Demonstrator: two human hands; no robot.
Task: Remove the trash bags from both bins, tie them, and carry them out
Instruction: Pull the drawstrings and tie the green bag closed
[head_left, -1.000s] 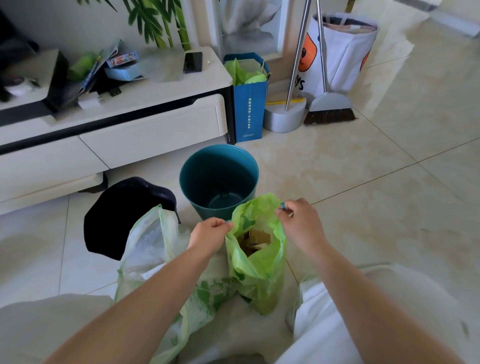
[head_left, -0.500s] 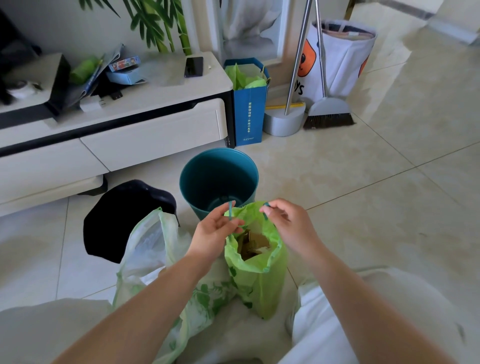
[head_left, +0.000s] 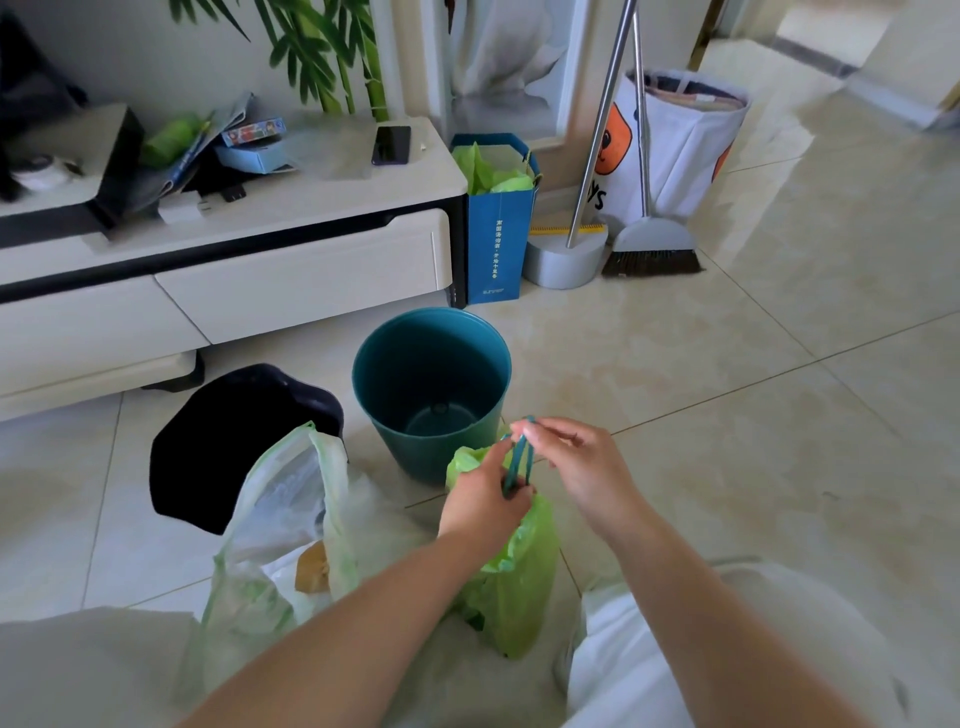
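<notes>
Green bag neck under left hand — gripped.

A: Bin?
B: Teal; the other bin black.
A: Bags?
B: One bag lime green with teal drawstrings; the other sack clear, green-printed.

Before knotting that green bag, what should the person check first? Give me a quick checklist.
1. Green bag out of the teal bin: ok, bin looks empty.
2. Bag neck gathered shut: ok, left hand bunches it.
3. Drawstring pulled up: ok, right hand pinches its loop.
4. Knot made: not ok, strings only held.
5. Second bag tied: not ok, mouth gapes open.
6. Green bag free of tears: cannot tell.
</notes>
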